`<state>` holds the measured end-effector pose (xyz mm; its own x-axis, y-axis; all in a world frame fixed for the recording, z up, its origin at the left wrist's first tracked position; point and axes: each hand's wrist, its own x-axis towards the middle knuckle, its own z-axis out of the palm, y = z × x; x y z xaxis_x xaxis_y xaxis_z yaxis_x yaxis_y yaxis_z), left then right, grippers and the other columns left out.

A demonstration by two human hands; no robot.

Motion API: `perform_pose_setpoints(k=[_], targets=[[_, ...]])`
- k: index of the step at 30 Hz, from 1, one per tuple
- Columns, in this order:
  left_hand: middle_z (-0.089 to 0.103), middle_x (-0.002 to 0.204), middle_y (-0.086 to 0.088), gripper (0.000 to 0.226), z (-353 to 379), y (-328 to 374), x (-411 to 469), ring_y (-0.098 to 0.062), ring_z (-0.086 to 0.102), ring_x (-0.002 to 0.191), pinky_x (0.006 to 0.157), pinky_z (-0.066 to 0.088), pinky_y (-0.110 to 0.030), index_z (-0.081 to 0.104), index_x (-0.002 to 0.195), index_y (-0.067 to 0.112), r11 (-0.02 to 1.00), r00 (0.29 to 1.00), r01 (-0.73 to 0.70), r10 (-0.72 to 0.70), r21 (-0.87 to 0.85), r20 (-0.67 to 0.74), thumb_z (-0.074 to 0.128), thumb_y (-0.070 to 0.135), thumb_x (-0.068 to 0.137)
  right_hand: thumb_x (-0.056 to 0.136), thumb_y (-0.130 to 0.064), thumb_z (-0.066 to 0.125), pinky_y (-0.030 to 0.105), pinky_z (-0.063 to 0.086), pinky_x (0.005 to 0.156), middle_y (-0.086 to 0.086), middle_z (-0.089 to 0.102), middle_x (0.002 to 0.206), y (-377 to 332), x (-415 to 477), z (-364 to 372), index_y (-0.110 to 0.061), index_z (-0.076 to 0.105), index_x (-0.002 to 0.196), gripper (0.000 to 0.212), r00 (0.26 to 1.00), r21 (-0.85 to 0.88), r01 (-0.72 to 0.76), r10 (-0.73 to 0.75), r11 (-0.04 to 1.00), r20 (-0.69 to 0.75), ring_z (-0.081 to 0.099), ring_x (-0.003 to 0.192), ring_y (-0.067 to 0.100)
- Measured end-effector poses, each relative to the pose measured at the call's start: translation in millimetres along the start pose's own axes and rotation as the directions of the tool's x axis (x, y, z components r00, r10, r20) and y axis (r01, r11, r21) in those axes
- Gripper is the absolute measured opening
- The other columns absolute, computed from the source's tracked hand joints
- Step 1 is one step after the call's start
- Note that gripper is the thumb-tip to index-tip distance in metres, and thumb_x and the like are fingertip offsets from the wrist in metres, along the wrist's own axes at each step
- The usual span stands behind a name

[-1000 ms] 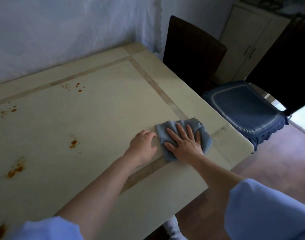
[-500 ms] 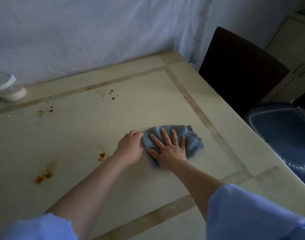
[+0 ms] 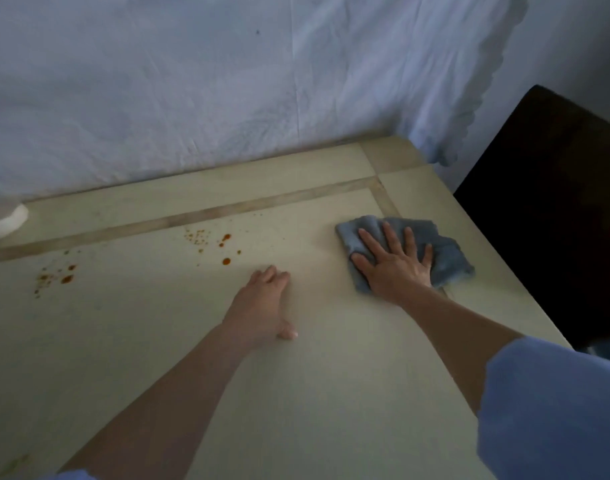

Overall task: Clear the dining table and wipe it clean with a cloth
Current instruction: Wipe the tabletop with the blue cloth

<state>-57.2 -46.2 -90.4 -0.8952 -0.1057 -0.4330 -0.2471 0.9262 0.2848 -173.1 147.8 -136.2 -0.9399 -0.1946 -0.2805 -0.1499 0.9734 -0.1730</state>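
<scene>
Head view. The pale worktop, inlaid with a darker border strip, fills the near and middle field. The right hand lies flat on a crumpled blue cloth, fingers straight and spread, pressing it against the surface. The cloth sits at the far right of the worktop, just inside the corner where the border strips meet. The left hand rests palm down on the bare surface to the left of the cloth and apart from it; its fingers are relaxed and it holds nothing. Reddish-brown spatter marks the worktop just beyond the left hand, and a second patch of stains lies further left. A white rounded object, cut off by the frame, stands at the far left edge. A creased white sheet hangs behind the far edge. A dark chair back stands to the right. A light blue sleeve covers the near right arm.
</scene>
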Motion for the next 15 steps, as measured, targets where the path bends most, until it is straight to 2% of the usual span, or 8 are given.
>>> perform_pose_setpoints(k=[3,7,10,12,15], targets=[[0.004,0.160,-0.002,0.104,0,-2,2,-0.021,0.002,0.148,0.119,0.012,-0.033,0.015,0.148,0.018,1.000,1.000,0.008,-0.008,-0.019,-0.002,0.080,0.029,0.067,0.091,-0.066,0.014,0.060,-0.012,0.112,-0.010,-0.018,0.158,-27,12,-2,-0.050,-0.006,0.145,0.060,0.999,0.024,-0.038,0.038,0.999,0.022,-0.023,0.144,0.029],[0.004,0.160,0.000,0.105,0,3,4,-0.021,0.002,0.148,0.118,0.015,-0.034,0.014,0.148,0.019,0.999,0.999,0.036,-0.036,0.010,-0.019,0.079,0.034,0.068,0.091,-0.065,0.015,0.058,-0.016,0.111,-0.012,-0.018,0.158,-69,-2,9,-0.049,-0.003,0.146,0.060,0.984,0.015,0.174,-0.175,0.985,0.027,-0.024,0.144,0.027],[0.002,0.160,-0.001,0.104,-2,5,3,-0.021,0.001,0.148,0.118,0.015,-0.035,0.011,0.149,0.018,0.998,0.998,0.058,-0.058,0.038,0.013,0.077,0.035,0.070,0.090,-0.068,0.016,0.056,-0.015,0.113,-0.015,-0.015,0.158,-56,5,5,-0.053,0.000,0.144,0.059,0.964,0.004,0.261,-0.261,0.965,0.050,-0.021,0.145,0.025],[0.002,0.160,0.000,0.103,-3,8,1,-0.020,0.000,0.148,0.118,0.013,-0.034,0.010,0.149,0.017,0.997,0.998,0.052,-0.054,0.057,0.034,0.076,0.034,0.072,0.088,-0.070,0.018,0.056,-0.014,0.113,-0.013,-0.015,0.159,-35,20,-5,-0.055,0.000,0.144,0.060,0.979,0.009,0.199,-0.199,0.980,0.044,-0.020,0.145,0.027],[0.002,0.160,0.003,0.103,-2,5,2,-0.019,0.002,0.148,0.118,0.017,-0.035,0.011,0.148,0.020,0.997,0.998,0.061,-0.062,0.052,0.021,0.077,0.034,0.070,0.087,-0.071,0.018,0.058,-0.012,0.113,-0.005,-0.016,0.159,-26,43,-13,-0.053,0.000,0.144,0.063,1.000,0.033,0.002,-0.002,0.999,0.000,-0.020,0.144,0.033]])
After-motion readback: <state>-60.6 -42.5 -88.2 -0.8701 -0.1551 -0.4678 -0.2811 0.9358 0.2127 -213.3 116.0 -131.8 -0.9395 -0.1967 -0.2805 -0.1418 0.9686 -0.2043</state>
